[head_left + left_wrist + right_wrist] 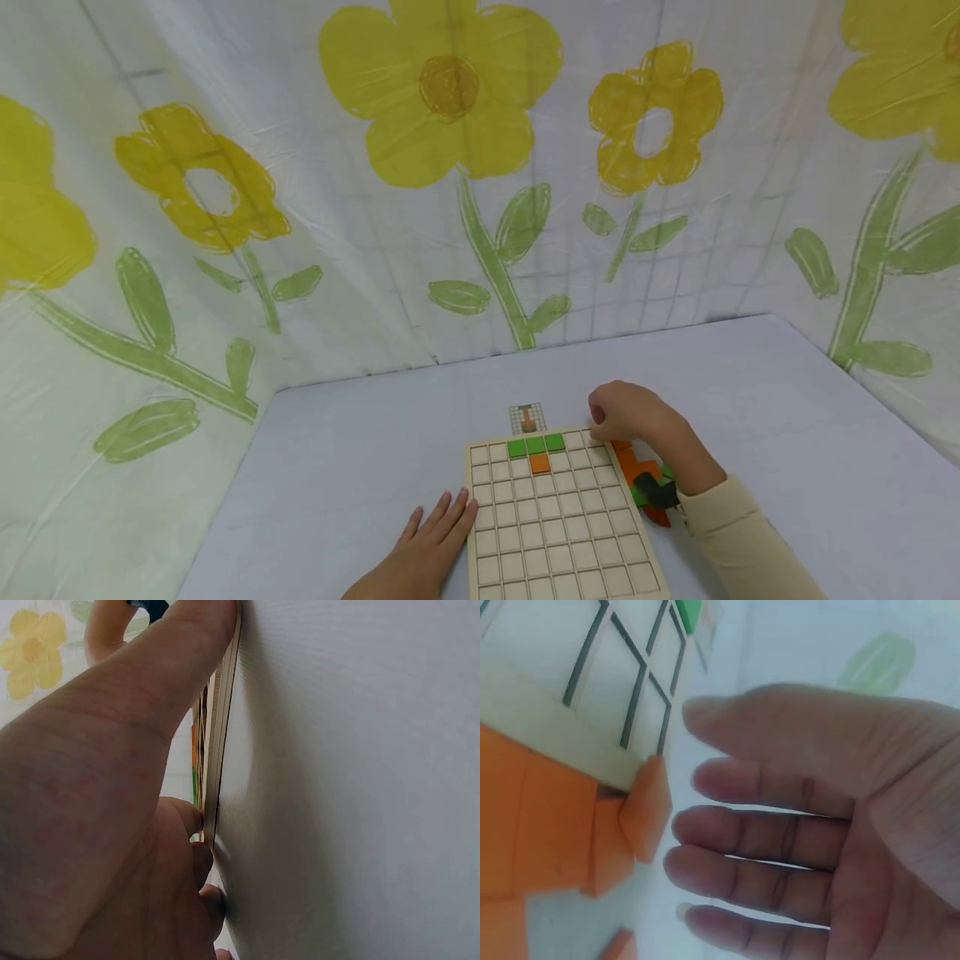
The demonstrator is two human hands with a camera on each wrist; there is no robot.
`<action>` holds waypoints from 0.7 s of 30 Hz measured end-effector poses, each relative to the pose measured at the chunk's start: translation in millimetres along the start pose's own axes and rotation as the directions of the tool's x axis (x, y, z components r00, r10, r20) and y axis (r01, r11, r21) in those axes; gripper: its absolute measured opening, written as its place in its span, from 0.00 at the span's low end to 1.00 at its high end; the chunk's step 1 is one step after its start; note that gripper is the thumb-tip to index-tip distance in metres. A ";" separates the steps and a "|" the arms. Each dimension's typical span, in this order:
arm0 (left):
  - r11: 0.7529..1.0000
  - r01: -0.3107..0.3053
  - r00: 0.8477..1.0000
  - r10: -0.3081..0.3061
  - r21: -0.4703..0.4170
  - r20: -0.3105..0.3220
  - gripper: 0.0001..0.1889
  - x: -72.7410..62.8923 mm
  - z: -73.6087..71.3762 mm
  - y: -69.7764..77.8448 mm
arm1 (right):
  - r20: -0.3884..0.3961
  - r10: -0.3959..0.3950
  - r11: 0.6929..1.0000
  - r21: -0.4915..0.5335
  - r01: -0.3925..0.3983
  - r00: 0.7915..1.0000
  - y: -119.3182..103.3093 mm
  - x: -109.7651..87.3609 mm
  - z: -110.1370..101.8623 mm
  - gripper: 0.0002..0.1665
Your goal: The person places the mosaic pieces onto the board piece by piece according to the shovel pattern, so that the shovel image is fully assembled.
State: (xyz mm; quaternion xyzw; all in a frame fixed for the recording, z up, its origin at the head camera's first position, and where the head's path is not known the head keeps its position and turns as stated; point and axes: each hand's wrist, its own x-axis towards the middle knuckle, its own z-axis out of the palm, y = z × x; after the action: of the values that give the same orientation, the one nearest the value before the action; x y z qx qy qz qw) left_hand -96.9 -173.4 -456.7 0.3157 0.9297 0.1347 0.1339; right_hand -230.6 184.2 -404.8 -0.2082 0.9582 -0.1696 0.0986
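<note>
A wooden grid board point(551, 533) carries a row of three green tiles point(536, 445) near its far edge, with one orange tile point(540, 463) below the middle one. My left hand point(427, 546) lies flat on the table, its fingertips right at the board's left edge point(214, 750). Over the far right corner of the board is my right hand point(630, 411), fingers bent downward. In the right wrist view, nothing shows between that hand's thumb and its loosely bent fingers point(705, 829). Loose orange tiles point(555, 817) lie against the board's side, close to those fingertips.
A small pattern card point(527, 418) with a gridded picture lies just beyond the board's far edge. Loose orange, green and red pieces point(633, 467) lie along the right side, partly hidden by the right forearm. A flower-printed curtain point(375, 292) hangs behind the white table point(337, 450).
</note>
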 end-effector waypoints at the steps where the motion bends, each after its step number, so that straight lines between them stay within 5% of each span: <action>1: 1.000 0.002 1.000 -0.002 0.001 0.000 0.63 -0.1 -0.1 0.0 | 0.000 0.000 1.000 -0.001 0.000 1.000 0.1 -0.6 -0.6 0.09; 9: 1.000 0.007 1.000 -0.007 0.003 0.001 0.64 0.1 -1.0 0.6 | 0.076 0.097 0.994 0.039 -0.100 0.992 3.7 -7.0 -6.2 0.09; 21: 1.000 0.015 1.000 -0.015 0.002 0.002 0.63 1.0 0.0 0.7 | 0.054 0.077 0.997 -0.007 -0.077 0.996 -0.5 -3.3 1.2 0.09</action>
State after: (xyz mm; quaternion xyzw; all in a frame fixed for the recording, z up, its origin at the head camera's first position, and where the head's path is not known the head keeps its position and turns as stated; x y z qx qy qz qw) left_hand -97.3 -172.3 -456.6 0.3092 0.9319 0.1324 0.1355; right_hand -227.2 184.8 -405.4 -0.1758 0.9629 -0.1577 0.1307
